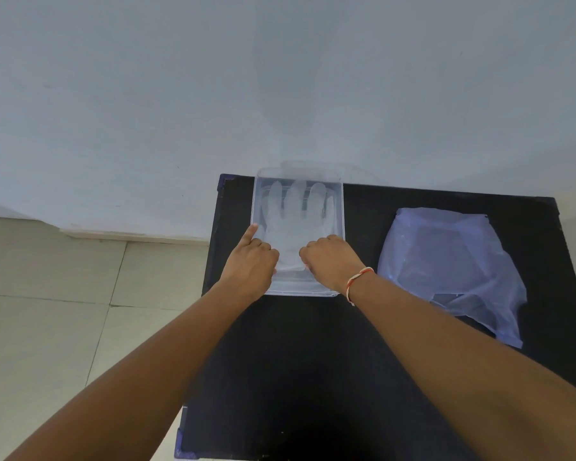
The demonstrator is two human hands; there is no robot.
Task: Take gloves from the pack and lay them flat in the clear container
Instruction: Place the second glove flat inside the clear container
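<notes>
Near the table's (313, 361) far-left corner, a glove (291, 221) is pressed flat inside the clear container (340, 207) by the curled left hand (250, 264) and right hand (333, 259); the pack (453, 271) lies beside.

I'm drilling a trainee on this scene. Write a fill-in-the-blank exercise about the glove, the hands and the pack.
1. The translucent glove lies inside the clear ____.
2. The glove's fingers point ____ from the person.
3. The pack lies on the black table to the ____ of the container.
4. A red and white thread is tied round the ____ wrist, behind the right hand; the left hand has none.

Missing words: container; away; right; right
</notes>
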